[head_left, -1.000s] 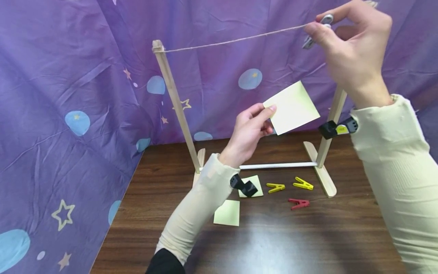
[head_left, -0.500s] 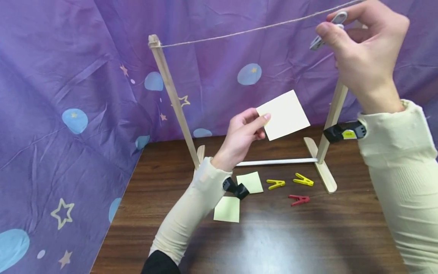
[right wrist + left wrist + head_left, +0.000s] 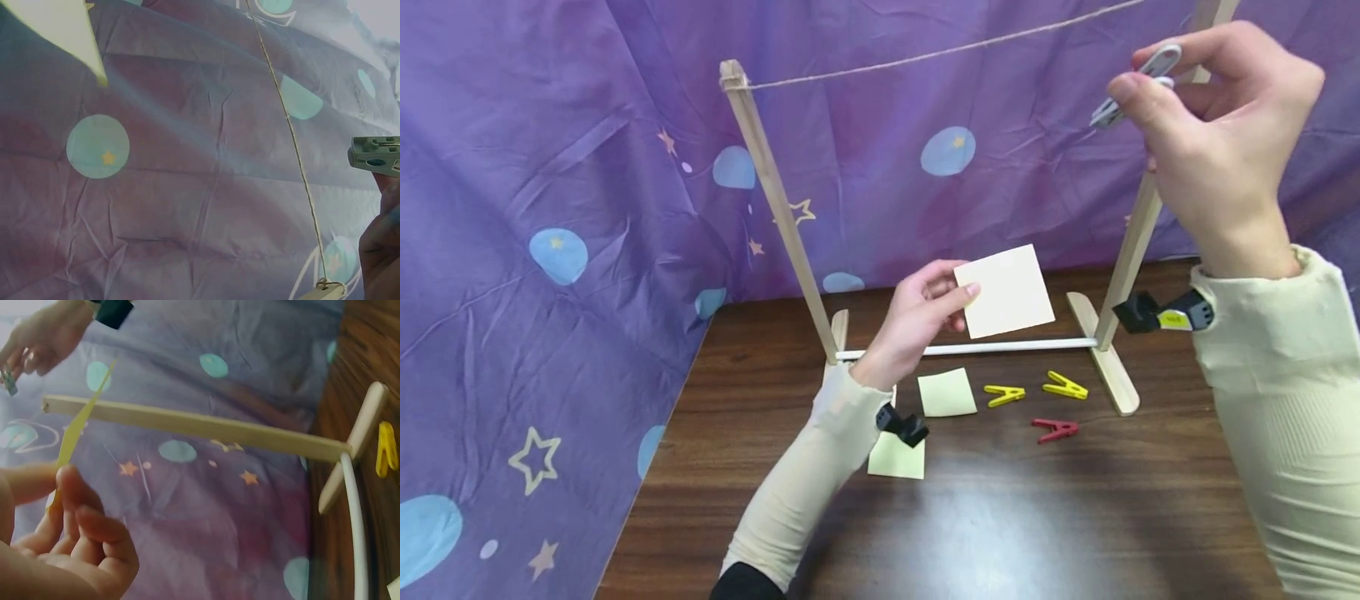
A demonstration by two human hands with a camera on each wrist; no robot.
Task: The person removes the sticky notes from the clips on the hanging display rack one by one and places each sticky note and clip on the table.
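Between thumb and fingers my left hand pinches a pale yellow sticky note by its left edge, below the string. The left wrist view shows that sticky note almost edge-on. My right hand, raised at the upper right, pinches a grey-white clothespin with its tip pointing down and left. In the right wrist view the clothespin shows at the right edge, apart from the string. The string runs from the top of the left wooden post up to the right.
On the brown table lie two more sticky notes, one farther back and one nearer. Two yellow clothespins and a red clothespin lie beside them. A white rod joins the feet of the posts; a purple cloth hangs behind.
The left hand has lowered the sticky note and drawn it slightly left, turning it more level. The right hand has moved right and down with the clothespin, away from the string.
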